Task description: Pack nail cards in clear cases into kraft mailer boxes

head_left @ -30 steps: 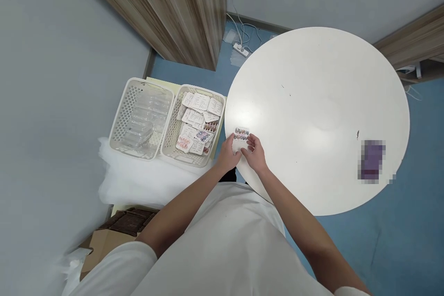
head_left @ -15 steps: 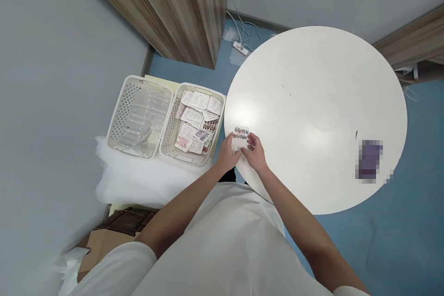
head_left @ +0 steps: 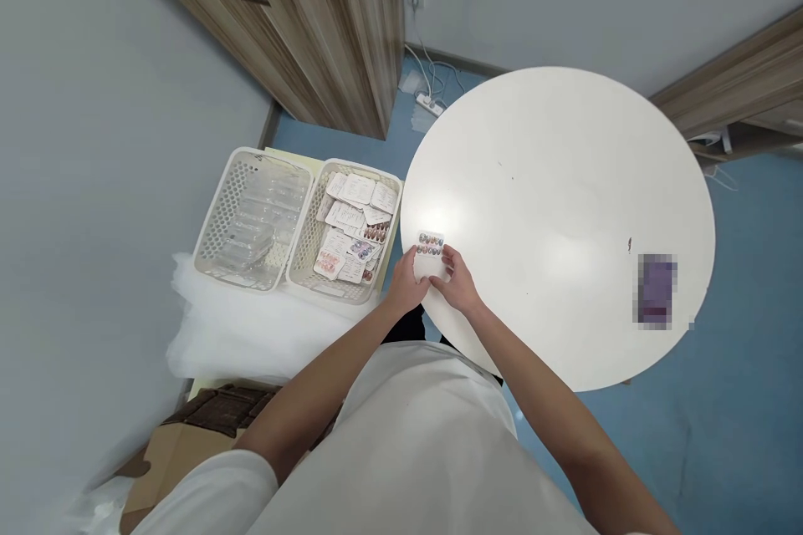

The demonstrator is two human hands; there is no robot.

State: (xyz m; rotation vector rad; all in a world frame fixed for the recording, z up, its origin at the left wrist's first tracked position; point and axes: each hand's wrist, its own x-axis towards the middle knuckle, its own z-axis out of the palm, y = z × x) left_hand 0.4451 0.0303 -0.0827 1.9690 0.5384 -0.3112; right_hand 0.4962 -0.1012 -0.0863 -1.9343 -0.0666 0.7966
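Observation:
A small white card of press-on nails (head_left: 430, 249), with two rows of shiny coloured nails along its upper part, is held between both hands at the near left edge of the round white table. My left hand (head_left: 406, 280) grips its left side, and the fingers of my right hand (head_left: 459, 277) close on its right side. The nails face up towards me. To the left, a white basket (head_left: 344, 291) holds several similar cards (head_left: 349, 216), some showing nails and some printed with text.
A second white basket (head_left: 217, 209) contains clear plastic boxes (head_left: 267, 201). White wrapping (head_left: 251, 334) lies below the baskets, above an open cardboard box (head_left: 179, 456). On the round table (head_left: 565, 134) is a blurred purple object (head_left: 656, 291). A power strip (head_left: 430, 105) lies on the floor.
My view has shifted slightly, so the table and baskets sit a little differently in the picture. Both hands still hold the card in nearly the same place.

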